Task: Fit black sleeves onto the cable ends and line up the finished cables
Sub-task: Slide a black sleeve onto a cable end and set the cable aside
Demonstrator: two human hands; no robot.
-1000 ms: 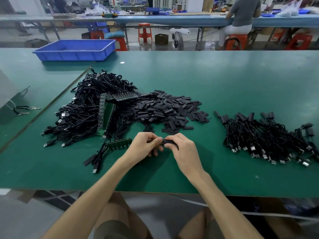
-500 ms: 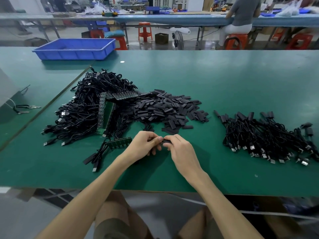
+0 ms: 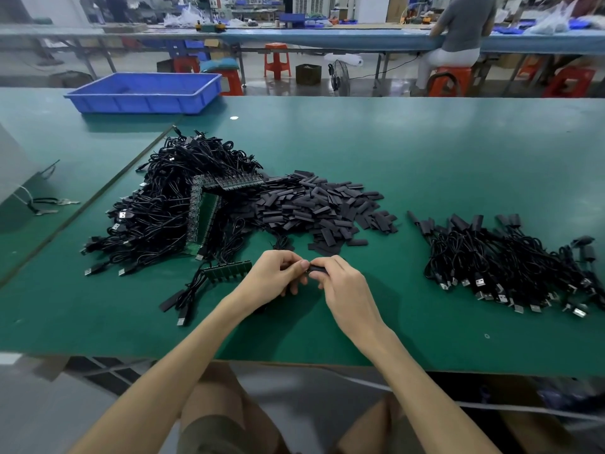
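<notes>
A short black sleeve, a dull flattened tube, lies with its long axis running left to right, held just above the near middle of the green table. The right hand pinches its right part. The left hand, fingers curled, pinches its left end, which is mostly hidden. A pile of loose sleeves lies just behind, tangled cables to the left, and sleeved cables to the right.

Big green-matted workbench is pretty loaded: shallow blue plastic tray far left, tangled heap of black USB cables left, pile of flat black sleeves touching it, bunch of sleeved black cables apart on the right.
</notes>
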